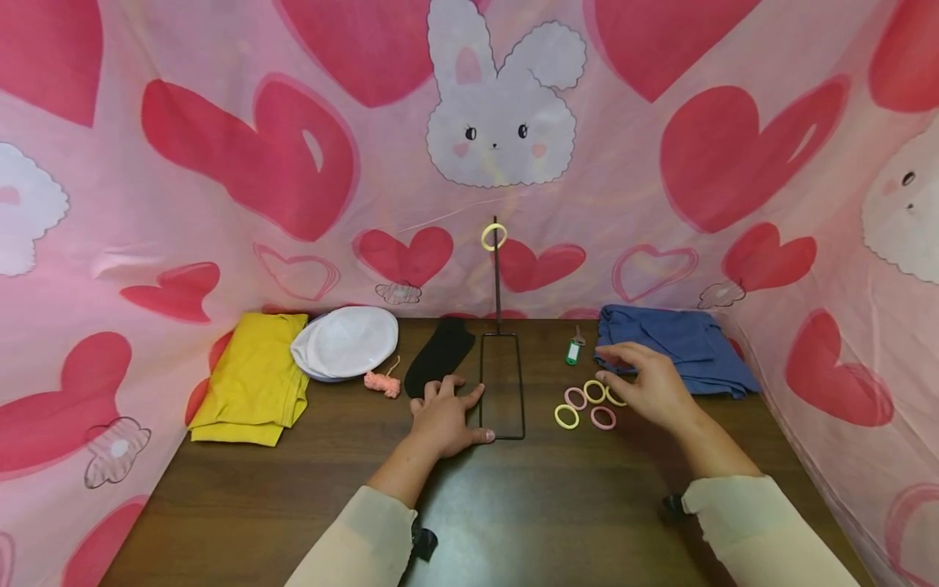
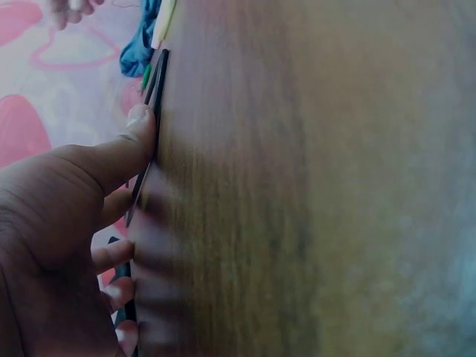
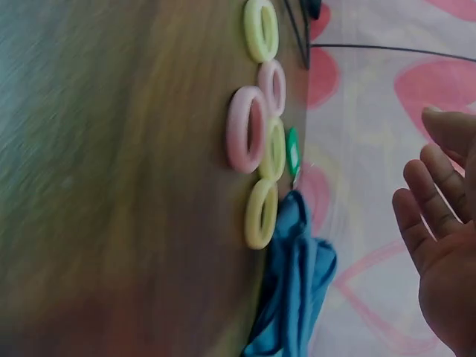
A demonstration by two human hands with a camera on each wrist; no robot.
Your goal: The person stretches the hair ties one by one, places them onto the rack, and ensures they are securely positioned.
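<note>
A black wire stand [image 1: 481,367] has a flat rectangular base and an upright rod [image 1: 497,285] at its far end. One yellow ring [image 1: 484,239] hangs at the rod's upper end. My left hand [image 1: 443,420] rests with spread fingers at the base's left side, its thumb [image 2: 137,149] on the wire near the front corner. To the right of the stand lies a cluster of several rings, yellow [image 1: 557,420] and pink [image 3: 237,134]. Over the cluster's right side hovers my right hand [image 1: 649,387], fingers loosely bent with nothing between them.
Behind the rings lies a key with a green tag [image 1: 572,352], beside folded blue cloth [image 1: 667,346]. Left of the stand are a black sock [image 1: 440,355], coral yarn [image 1: 383,384], a white round cloth item [image 1: 352,338] and yellow folded cloth [image 1: 253,379]. Heart-patterned fabric [image 1: 499,196] encloses the table.
</note>
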